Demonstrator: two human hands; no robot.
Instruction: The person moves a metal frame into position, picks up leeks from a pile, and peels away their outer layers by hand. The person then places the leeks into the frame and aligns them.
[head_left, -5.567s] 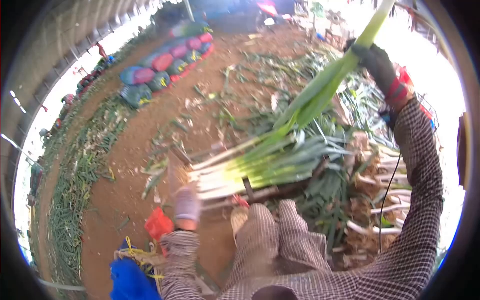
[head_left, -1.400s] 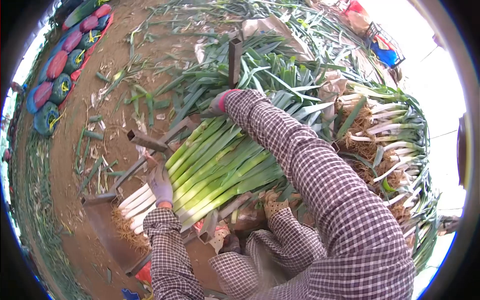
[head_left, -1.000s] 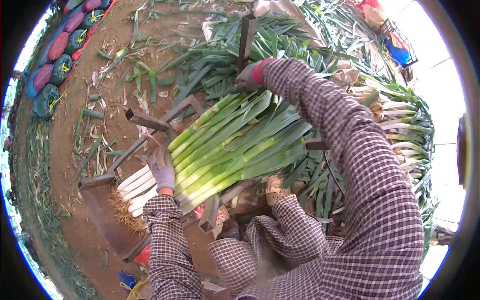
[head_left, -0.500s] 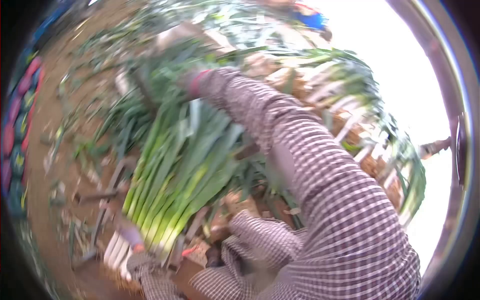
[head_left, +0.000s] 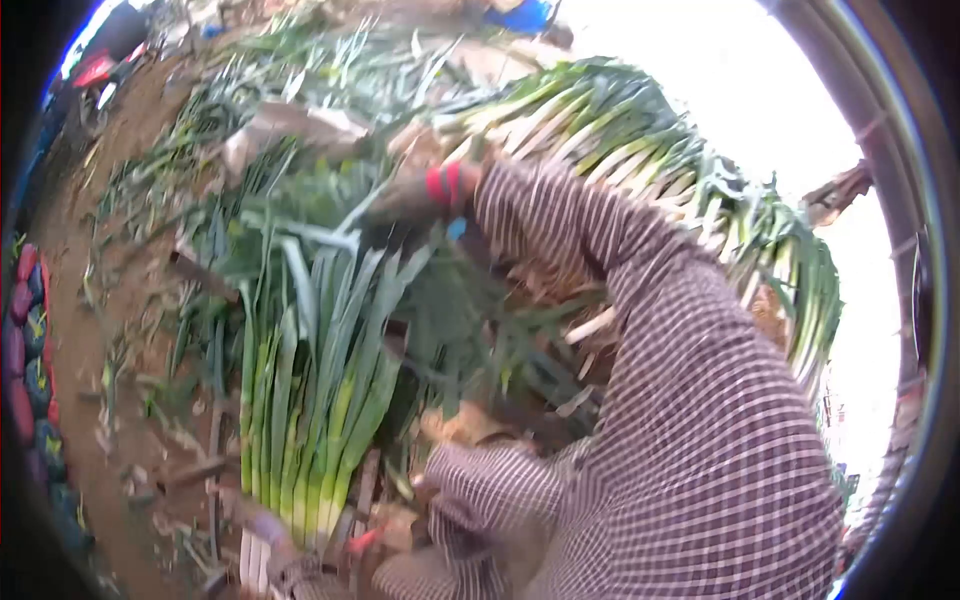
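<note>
Green leeks with white lower stalks lie in a bunch on the left of the middle. Around their lower stalks, near the bottom edge, my left hand is closed. My right arm, in a checked sleeve, reaches across to the leafy ends. There my right hand, with red bands at the wrist, is blurred among the leaves, and its fingers cannot be made out. A small blue thing shows beside that wrist.
A long row of leeks curves along the right side. Loose leaves cover the ground at the top. A pale sheet lies beyond the bunch. Dark bars stand low on the left. Patterned cloth lines the left edge.
The bunch now lies more upright in view, with its leaves shifted left. The view has turned, and more of the leek row shows. My left hand stays at the stalks.
</note>
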